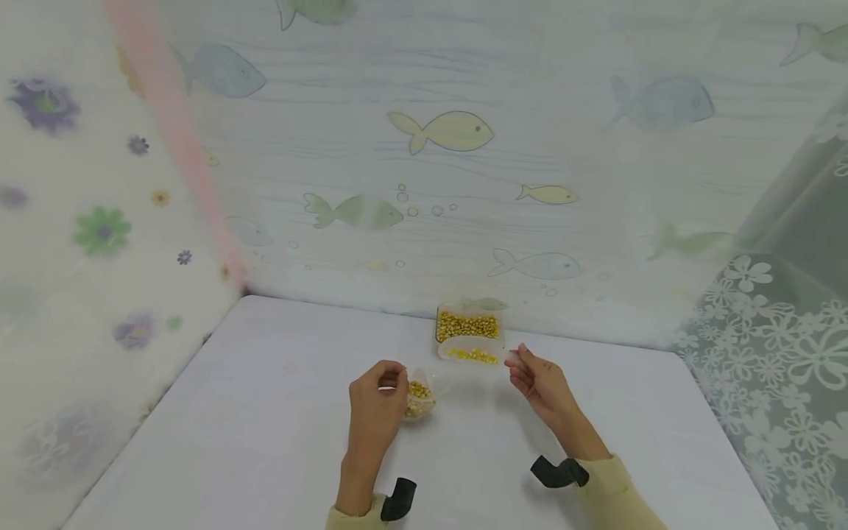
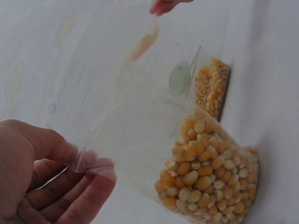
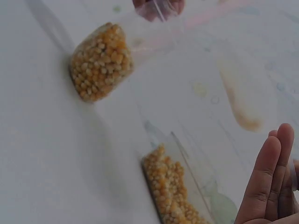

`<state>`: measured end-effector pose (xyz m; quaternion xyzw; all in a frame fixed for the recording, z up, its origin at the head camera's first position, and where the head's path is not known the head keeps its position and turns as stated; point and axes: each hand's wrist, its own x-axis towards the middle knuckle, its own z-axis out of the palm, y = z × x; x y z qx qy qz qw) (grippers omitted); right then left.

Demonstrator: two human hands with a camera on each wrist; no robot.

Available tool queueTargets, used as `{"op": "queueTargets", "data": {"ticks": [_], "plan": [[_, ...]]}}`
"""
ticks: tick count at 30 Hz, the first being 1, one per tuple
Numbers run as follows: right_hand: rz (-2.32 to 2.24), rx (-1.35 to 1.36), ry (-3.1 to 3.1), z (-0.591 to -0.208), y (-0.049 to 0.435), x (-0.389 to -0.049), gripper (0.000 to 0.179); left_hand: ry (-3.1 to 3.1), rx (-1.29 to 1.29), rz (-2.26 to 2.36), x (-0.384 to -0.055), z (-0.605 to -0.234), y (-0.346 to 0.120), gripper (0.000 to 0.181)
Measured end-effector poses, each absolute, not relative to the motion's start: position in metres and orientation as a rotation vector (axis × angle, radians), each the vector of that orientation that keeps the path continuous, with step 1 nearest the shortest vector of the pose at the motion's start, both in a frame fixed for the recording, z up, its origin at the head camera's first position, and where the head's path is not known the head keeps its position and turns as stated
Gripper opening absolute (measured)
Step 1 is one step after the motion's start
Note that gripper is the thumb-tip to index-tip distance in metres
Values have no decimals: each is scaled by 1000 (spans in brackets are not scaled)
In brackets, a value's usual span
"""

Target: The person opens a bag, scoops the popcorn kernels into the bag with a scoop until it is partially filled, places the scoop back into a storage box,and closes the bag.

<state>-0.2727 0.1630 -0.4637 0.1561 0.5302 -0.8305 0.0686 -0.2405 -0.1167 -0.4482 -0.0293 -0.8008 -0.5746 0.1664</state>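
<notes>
My left hand (image 1: pixel 377 405) pinches the top edge of a clear plastic bag (image 2: pixel 133 161) between thumb and fingers. Yellow corn kernels (image 2: pixel 205 175) fill the lower part of the bag, which stands on the table. To the right, my right hand (image 1: pixel 539 383) grips the end of a translucent scoop (image 1: pixel 457 344) raised above the table. A small line of kernels (image 1: pixel 473 357) lies in the scoop. Both wrist views show these kernels as an orange blur through the plastic. The scoop's handle is mostly covered by the fingers (image 3: pixel 266 177) in the right wrist view.
A clear box (image 1: pixel 501 331) with many corn kernels (image 1: pixel 467 324) stands at the table's back edge, behind the scoop. The white table (image 1: pixel 285 412) meets a curtain (image 1: pixel 318 258) printed with fish. Dark curved mounts (image 1: pixel 559 472) sit on both wrists.
</notes>
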Motion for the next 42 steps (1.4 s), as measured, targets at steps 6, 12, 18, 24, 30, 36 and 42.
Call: {"op": "queueTargets", "data": {"ticks": [6, 12, 18, 24, 30, 36, 42], "plan": [[-2399, 348, 1720, -450, 156, -260, 28, -2306, -76, -1633, -242, -449, -117, 4], [-2276, 241, 1930, -438, 149, -252, 36, -2308, -82, -1658, -241, -448, -118, 4], [-2187, 82, 2236, -422, 137, -247, 35, -2310, -83, -1642, -240, -447, -119, 4], [-2106, -300, 2568, -406, 124, -235, 22, -2312, -75, -1624, -240, -447, -120, 4], [-2082, -451, 2689, -400, 118, -227, 18, -2301, -72, -1611, -240, -446, -121, 4], [-2165, -429, 2726, -403, 119, -228, 15, -2283, -60, -1585, -240, -448, -123, 6], [-2375, -98, 2634, -417, 137, -246, 24, -2275, -69, -1595, -240, -449, -123, 4]]}}
